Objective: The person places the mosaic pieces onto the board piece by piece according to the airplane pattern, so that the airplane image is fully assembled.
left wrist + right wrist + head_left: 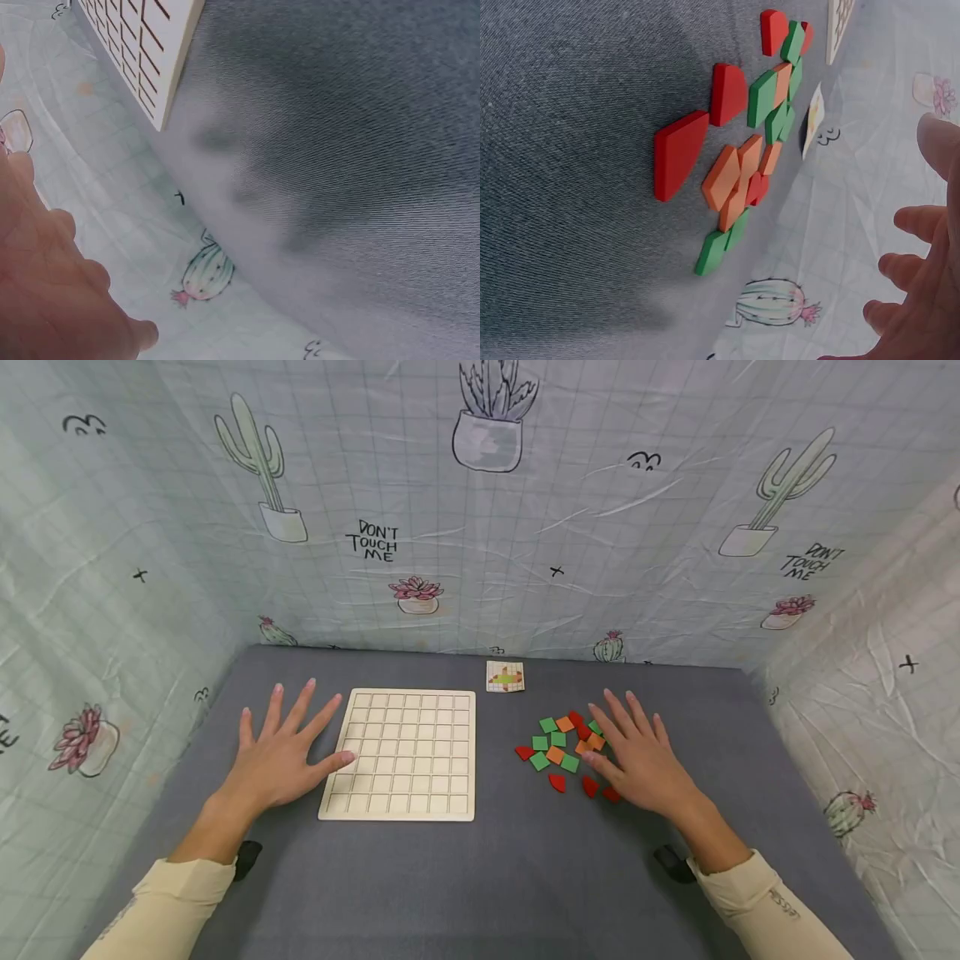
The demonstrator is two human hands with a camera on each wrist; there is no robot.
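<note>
My left hand point(294, 742) lies flat on the grey table with fingers spread. Its thumb touches the left edge of a pale wooden grid board point(405, 752), whose cells are empty. My right hand point(632, 748) also lies open and flat, resting on the right side of a loose pile of green, orange and red tiles point(561, 745). In the right wrist view the tiles point(742, 135) lie flat, with my straight fingers point(919, 221) hovering to their right. The left wrist view shows my palm point(45, 292) and a corner of the board point(142, 45).
A small pattern card point(505, 677) lies at the back of the grey table point(480, 877), between board and tiles. Cactus-print cloth walls point(480, 527) close in the table on three sides. Black wrist cameras point(247, 858) sit at both cuffs.
</note>
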